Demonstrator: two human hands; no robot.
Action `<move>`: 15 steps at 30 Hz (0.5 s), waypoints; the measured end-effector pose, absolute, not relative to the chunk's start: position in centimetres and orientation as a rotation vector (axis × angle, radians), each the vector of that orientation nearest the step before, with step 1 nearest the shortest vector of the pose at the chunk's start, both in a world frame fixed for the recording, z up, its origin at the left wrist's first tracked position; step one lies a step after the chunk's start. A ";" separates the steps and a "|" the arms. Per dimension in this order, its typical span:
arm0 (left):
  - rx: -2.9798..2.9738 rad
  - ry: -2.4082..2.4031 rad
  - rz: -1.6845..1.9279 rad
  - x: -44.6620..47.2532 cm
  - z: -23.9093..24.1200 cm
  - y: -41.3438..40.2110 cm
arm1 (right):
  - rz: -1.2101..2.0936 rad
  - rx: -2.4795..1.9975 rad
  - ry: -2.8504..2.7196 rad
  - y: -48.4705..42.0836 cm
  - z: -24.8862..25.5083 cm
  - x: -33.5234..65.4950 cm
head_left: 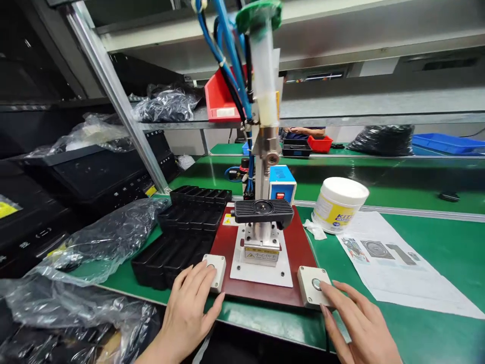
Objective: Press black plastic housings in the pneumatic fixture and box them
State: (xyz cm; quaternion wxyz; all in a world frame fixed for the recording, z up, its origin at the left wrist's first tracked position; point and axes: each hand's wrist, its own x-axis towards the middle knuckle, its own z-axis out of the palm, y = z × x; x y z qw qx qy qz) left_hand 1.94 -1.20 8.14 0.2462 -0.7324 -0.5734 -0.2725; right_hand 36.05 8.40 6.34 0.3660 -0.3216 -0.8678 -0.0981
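Observation:
My left hand [191, 303] rests its fingertips over the left white button box [219, 277], covering part of its button. On the other side, my right hand [356, 321] touches the right button box [311, 283], with a fingertip beside its round metal button [317, 284]. Both hands have their fingers apart and hold nothing. Between them stands a bench press machine [261, 255] on a dark red base plate [242, 289]. A black ribbed part [248, 210] with a round centre sits on its fixture, below the upright syringe-like tube [264, 76].
Black compartment trays [151, 260] stand left of the machine. At right are a white tub [341, 202], a crumpled wipe [315, 230] and a printed sheet [413, 273]. Plastic bags [113, 242] lie at left. Blue hoses [223, 60] hang above. Another person's arm [305, 131] shows behind.

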 end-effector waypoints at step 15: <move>-1.912 -1.615 -0.926 3.5 7.4 -1.5 | -0.327 -0.786 -2.291 9.5 7.2 36.0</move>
